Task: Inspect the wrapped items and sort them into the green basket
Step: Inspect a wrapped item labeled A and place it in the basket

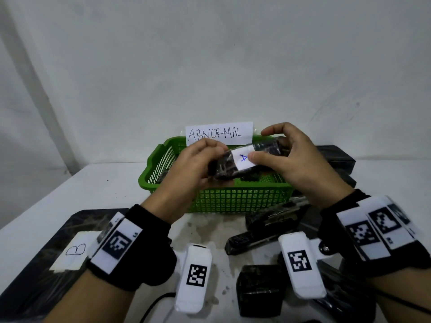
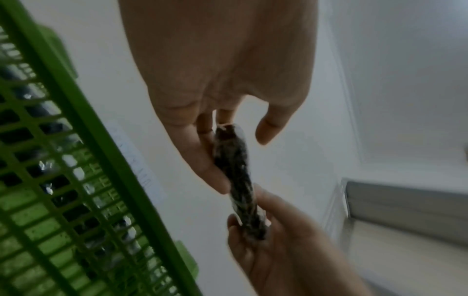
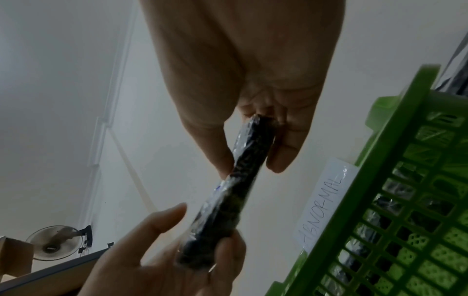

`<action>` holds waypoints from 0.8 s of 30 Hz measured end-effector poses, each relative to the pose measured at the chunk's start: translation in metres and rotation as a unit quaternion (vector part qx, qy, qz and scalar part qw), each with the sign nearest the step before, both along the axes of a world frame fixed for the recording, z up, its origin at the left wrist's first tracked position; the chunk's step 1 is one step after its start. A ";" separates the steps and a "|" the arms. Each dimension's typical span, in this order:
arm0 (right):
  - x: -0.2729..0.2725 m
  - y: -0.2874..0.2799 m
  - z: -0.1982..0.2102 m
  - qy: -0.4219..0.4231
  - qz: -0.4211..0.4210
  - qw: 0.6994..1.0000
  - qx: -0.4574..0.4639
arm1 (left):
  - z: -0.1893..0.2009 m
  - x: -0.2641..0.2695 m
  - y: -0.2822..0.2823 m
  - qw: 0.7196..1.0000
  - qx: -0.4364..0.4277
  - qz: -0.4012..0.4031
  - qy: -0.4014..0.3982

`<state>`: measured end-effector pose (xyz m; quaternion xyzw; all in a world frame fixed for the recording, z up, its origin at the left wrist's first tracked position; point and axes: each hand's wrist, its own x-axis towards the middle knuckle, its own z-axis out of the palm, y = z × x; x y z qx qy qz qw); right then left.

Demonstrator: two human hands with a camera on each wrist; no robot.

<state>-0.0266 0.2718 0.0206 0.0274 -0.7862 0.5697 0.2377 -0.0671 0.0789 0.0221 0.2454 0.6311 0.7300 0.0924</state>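
A black wrapped item [image 1: 265, 148] with a white label marked "A" [image 1: 242, 158] is held level just above the green basket [image 1: 233, 199]. My left hand [image 1: 210, 159] grips its left end and my right hand [image 1: 262, 145] pinches its right part, thumb on the label. In the left wrist view the item [image 2: 235, 170] shows edge-on between my left hand's fingers [image 2: 202, 160], beside the basket [image 2: 76, 140]. The right wrist view shows the item [image 3: 243, 180] pinched by my right hand's fingers [image 3: 281, 156], next to the basket [image 3: 405, 160].
A paper sign reading "ABNORMAL" [image 1: 219, 134] stands at the basket's back rim. A dark wrapped piece [image 1: 163, 176] lies inside the basket. Several black wrapped items [image 1: 261, 238] lie on the white table [image 1: 93, 183] at the front right. A large black packet labelled "B" [image 1: 70, 250] lies front left.
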 end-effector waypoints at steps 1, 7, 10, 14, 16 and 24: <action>0.001 0.001 0.001 0.000 0.001 1.000 -0.011 | 0.002 0.000 -0.001 0.998 0.038 -0.023 -0.035; 0.002 0.005 0.002 -0.013 0.008 1.000 0.011 | -0.003 -0.001 -0.007 0.953 0.172 -0.144 -0.206; 0.003 0.003 0.001 -0.025 0.056 0.998 0.023 | -0.007 -0.002 -0.008 0.947 0.135 -0.185 -0.224; 0.007 -0.002 0.006 -0.020 0.070 0.995 0.065 | -0.005 -0.002 -0.006 0.965 0.078 -0.172 -0.181; 0.012 -0.002 0.009 -0.047 0.104 0.990 0.084 | -0.004 -0.003 -0.004 0.978 0.047 -0.139 -0.149; 0.009 -0.008 -0.002 -0.033 0.098 0.980 0.168 | -0.001 0.003 0.000 0.989 0.007 -0.122 -0.085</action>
